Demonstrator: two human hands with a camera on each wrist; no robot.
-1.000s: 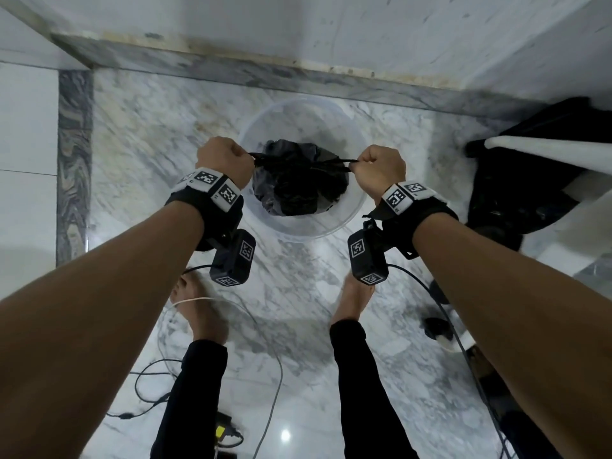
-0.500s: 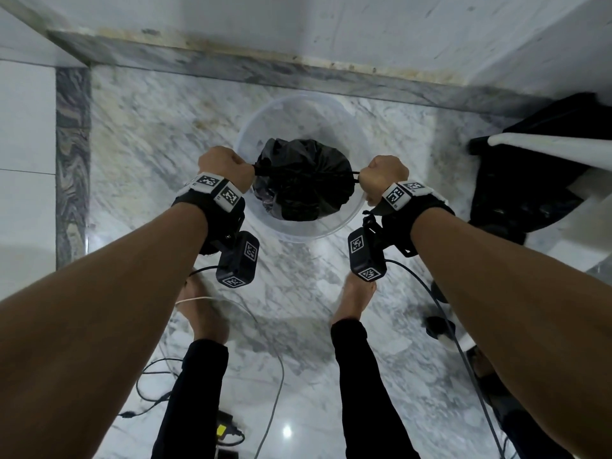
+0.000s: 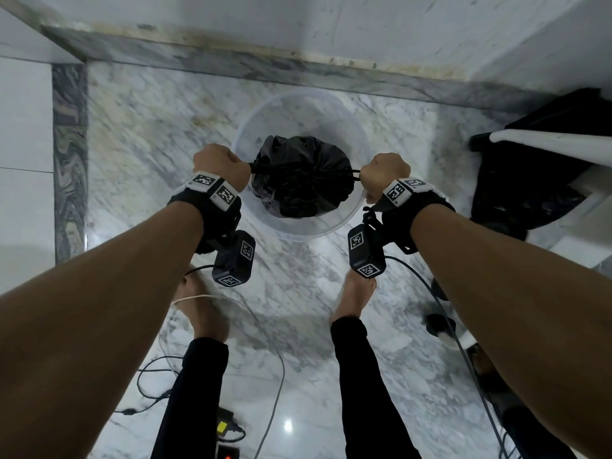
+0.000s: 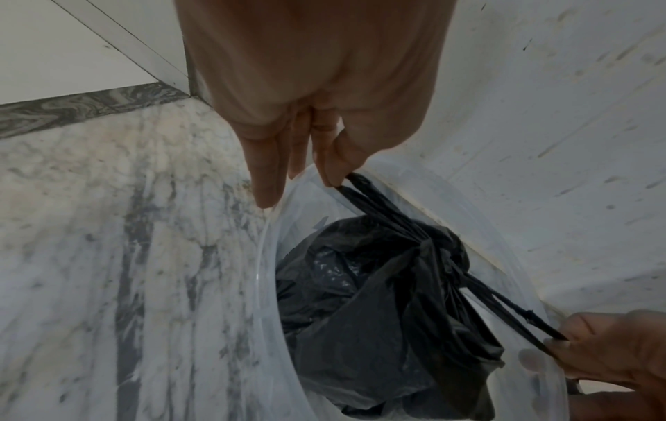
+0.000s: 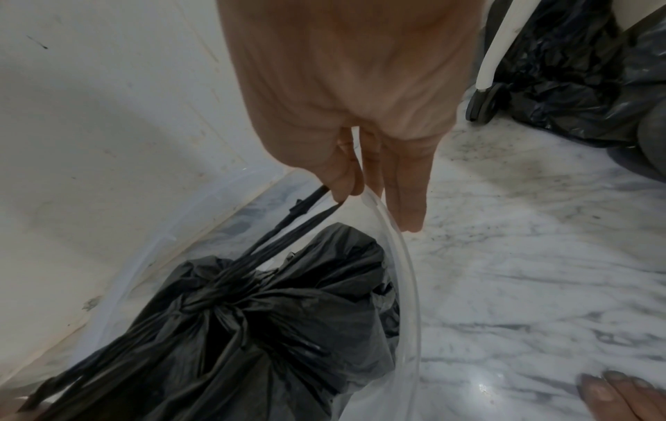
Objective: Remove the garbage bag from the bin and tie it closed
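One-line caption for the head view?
Both hands, left hand and right hand, pull black garbage bag ties apart over clear bin.

Floor: white marble with grey veins is seen, glossy, with a bright spot of light reflected near the bottom edge.
Skirting: a grey marble band is laid along the base of the wall.
Wall: white, marked with stains and scuffs.
Cables: thin leads are strewn across the floor.

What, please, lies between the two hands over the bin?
In the head view, taut black drawstrings run from left hand to right hand, across the cinched garbage bag.
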